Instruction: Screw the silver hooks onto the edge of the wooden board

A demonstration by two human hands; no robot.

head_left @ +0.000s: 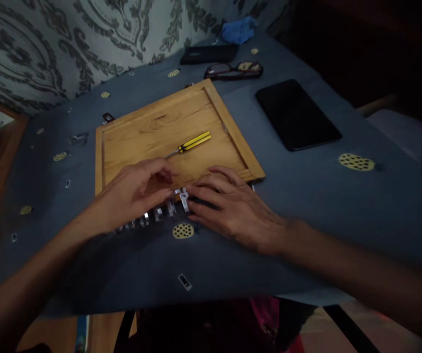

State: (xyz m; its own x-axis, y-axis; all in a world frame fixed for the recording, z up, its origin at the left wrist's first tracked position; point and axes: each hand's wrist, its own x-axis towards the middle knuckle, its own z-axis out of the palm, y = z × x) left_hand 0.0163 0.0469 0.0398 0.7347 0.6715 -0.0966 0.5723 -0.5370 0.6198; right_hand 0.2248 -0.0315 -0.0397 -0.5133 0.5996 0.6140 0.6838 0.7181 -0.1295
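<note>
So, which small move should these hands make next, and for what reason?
Perhaps steady the metal piece against the near edge of the board: it sits right at that edge, between the left hand and the right hand, and the screwdriver lies unheld on the board. Whether the piece is fixed there, I cannot tell.

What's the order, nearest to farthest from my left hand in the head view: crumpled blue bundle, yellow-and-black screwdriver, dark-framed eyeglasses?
1. Screwdriver: on the rectangular wooden panel.
2. Eyeglasses: past the panel.
3. Bundle: behind the eyeglasses.
</note>
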